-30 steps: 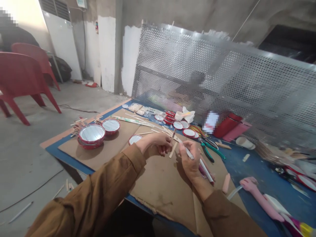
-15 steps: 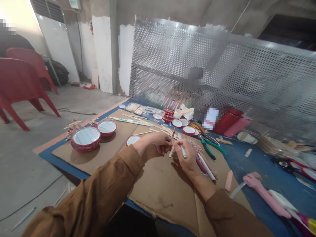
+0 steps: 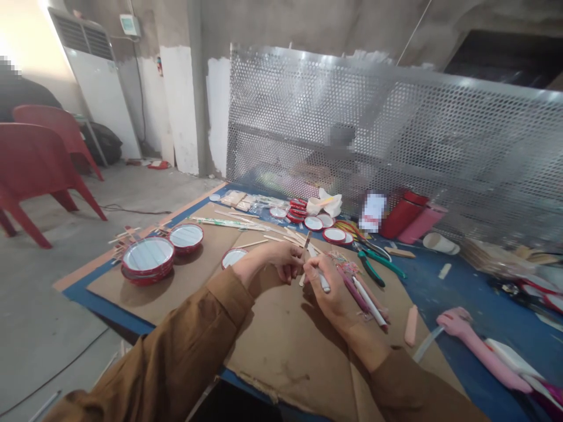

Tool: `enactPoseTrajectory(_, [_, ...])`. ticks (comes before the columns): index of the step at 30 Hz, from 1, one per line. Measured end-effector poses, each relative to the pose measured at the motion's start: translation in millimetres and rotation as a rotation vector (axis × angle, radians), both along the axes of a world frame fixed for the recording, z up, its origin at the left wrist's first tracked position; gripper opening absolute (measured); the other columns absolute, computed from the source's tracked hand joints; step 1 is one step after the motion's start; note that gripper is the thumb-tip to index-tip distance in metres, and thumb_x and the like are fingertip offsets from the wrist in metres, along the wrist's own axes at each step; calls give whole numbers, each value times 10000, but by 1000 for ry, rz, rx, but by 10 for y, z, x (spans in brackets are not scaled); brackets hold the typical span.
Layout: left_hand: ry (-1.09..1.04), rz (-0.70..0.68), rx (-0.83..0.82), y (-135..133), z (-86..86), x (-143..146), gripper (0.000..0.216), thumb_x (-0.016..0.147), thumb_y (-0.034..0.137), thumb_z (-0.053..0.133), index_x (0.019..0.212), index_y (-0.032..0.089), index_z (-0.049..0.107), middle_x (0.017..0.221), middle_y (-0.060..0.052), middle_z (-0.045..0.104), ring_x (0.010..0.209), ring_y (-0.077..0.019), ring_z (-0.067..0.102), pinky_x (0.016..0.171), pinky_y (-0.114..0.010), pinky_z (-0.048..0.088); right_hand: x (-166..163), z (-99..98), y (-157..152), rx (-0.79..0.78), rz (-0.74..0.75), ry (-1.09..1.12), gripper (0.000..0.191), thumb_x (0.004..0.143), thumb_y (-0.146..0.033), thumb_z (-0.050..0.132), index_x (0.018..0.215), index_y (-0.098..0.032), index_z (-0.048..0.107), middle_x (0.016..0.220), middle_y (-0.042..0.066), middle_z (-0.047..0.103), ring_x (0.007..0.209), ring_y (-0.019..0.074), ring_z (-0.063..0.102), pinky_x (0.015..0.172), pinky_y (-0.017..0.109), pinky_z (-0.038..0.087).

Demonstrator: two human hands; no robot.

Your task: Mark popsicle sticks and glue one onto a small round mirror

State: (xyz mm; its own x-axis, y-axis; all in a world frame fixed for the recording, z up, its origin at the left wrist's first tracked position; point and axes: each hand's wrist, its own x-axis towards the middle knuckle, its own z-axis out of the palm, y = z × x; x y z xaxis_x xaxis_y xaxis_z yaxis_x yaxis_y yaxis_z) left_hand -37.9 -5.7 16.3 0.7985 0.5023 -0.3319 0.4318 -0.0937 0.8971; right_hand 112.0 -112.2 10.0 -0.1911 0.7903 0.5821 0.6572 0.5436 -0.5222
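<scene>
head view: both hands meet above the brown cardboard (image 3: 285, 346), near its middle. the left hand (image 3: 288, 262) is mostly closed, thumb and fingers pinching a thin dark stick (image 3: 308, 238) that stands nearly upright between the two hands. the right hand (image 3: 324, 284) curls around a white pen-like tool (image 3: 324, 283); whether its tip touches the stick i cannot tell.

the pinch on the stick looks small, so a hard push from the right could twist it or slip it loose, and a skid of the tool might catch the left fingertips, which sit very near. the right forearm could also roll the white pen with a red end (image 3: 370, 303) lying just beside it, if it swings outward.

the roomiest stretch is bare cardboard on the wearer's side of the hands, running to a worn edge close to the rim of the blue table (image 3: 94, 302). beyond the hands, loose pale sticks (image 3: 253, 243) crowd the way; right and farther off lie green-handled pliers (image 3: 372, 269); well left, red-rimmed round discs (image 3: 147, 258) stand stacked.
</scene>
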Motion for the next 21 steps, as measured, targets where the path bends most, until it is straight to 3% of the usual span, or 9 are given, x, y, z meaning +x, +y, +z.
enactPoseTrajectory(7, [1, 25, 0, -15, 14, -5, 120, 898, 269, 580, 861, 172, 519, 629, 45, 571, 522, -104, 624, 575, -231, 534, 22, -93, 62, -15, -35, 100, 297, 998, -395, 453, 772, -234, 560, 696, -2, 610, 706, 183, 584, 683, 300, 444])
enactPoseTrajectory(21, [-17, 18, -19, 32, -60, 8, 107, 858, 251, 596, 859, 171, 525, 623, 38, 580, 518, -113, 629, 560, -242, 542, 33, -90, 81, -56, -25, 50, 288, 986, -405, 472, 793, -226, 586, 715, 4, 633, 693, 179, 587, 676, 295, 433])
